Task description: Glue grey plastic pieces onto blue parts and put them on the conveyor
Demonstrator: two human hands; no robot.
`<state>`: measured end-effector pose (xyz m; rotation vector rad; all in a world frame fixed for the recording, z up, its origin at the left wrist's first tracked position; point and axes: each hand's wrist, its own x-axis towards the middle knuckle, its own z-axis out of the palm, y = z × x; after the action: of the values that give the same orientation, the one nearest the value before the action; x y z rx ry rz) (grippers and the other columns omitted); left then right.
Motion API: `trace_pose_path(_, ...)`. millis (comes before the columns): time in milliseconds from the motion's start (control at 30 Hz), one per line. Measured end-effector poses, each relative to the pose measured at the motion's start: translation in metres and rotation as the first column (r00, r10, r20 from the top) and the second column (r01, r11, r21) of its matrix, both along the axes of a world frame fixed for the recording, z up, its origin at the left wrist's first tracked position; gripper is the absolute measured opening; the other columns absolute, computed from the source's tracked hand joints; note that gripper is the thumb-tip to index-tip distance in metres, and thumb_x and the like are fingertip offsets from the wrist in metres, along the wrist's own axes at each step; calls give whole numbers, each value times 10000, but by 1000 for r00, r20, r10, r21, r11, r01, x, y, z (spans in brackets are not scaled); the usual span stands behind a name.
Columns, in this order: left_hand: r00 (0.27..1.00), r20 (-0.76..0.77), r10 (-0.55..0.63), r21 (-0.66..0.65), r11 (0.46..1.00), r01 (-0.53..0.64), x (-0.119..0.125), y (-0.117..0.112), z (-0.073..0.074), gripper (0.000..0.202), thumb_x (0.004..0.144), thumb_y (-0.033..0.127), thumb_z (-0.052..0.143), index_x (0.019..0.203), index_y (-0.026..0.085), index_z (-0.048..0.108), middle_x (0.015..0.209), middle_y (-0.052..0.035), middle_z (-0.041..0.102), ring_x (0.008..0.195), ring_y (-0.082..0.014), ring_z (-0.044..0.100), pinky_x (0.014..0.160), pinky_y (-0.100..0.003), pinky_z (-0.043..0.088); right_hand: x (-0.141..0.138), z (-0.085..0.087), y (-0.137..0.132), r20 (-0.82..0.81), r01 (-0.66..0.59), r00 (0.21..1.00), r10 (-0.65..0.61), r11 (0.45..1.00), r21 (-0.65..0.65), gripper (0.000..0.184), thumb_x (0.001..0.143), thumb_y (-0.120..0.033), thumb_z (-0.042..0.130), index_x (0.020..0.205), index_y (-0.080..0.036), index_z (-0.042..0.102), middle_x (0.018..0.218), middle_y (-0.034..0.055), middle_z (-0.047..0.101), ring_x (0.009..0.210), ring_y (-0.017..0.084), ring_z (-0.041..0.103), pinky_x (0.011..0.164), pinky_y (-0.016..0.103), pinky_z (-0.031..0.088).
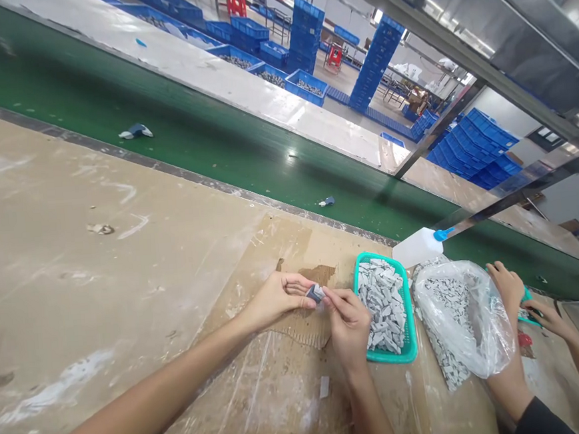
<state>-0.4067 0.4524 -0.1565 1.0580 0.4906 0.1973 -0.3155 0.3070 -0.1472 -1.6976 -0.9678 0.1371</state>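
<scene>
My left hand (277, 298) and my right hand (346, 321) meet over a cardboard sheet (272, 245) on the workbench. Together they pinch a small grey and dark part (315, 293) between their fingertips. Just right of my right hand stands a teal basket (409, 353) filled with several small grey pieces. A small white piece (324, 387) lies on the cardboard below my hands.
A clear plastic bag (465, 323) of grey pieces and a white squeeze bottle (417, 247) with a blue tip lie right of the basket. A co-worker's hands (508, 287) work at the far right. A green conveyor belt (213, 143) carries scattered parts behind the bench.
</scene>
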Motion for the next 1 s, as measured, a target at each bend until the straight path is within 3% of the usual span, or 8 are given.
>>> trace_pose_path(267,998,-16,57,-32,998,-57,-1,-2,-1,425,465,249,910,829,133,722,828,-104,740,779,-216,704,749,-284,542,0,-6,1,117,-10,993,8,1000,11,317,914,-134,540,1099,-295,741,840,28,699,757,142,646,689,270,539)
trace_pose_path(500,994,-109,9,74,997,-1,-5,4,11,399,518,305,882,827,114,716,763,-116,723,685,-196,666,549,-220,433,0,-12,4,360,-54,932,37,998,36,496,922,-28,428,1243,-328,657,825,27,674,762,147,606,676,275,524)
trace_pose_path(767,995,-98,-3,102,995,13,-3,3,8,499,524,358,891,897,89,696,748,-112,705,641,-174,626,522,-213,405,-2,-14,6,456,-43,888,54,998,-34,455,947,-65,398,1270,-278,638,810,38,681,740,156,598,669,282,517)
trace_pose_path(867,998,-8,56,3,998,-56,-4,1,12,564,603,336,874,1084,133,660,713,-35,654,591,-135,595,520,-199,432,4,-3,7,386,-44,920,60,998,-51,348,953,-156,479,1224,-265,669,856,45,710,784,166,631,698,286,530)
trace_pose_path(1000,969,75,237,-278,938,-208,-7,11,17,411,707,223,795,1085,155,650,793,-35,613,692,-154,637,713,-279,572,20,19,-3,221,177,961,-164,984,-37,369,929,-352,565,1257,-201,641,1147,124,692,942,218,662,818,357,546)
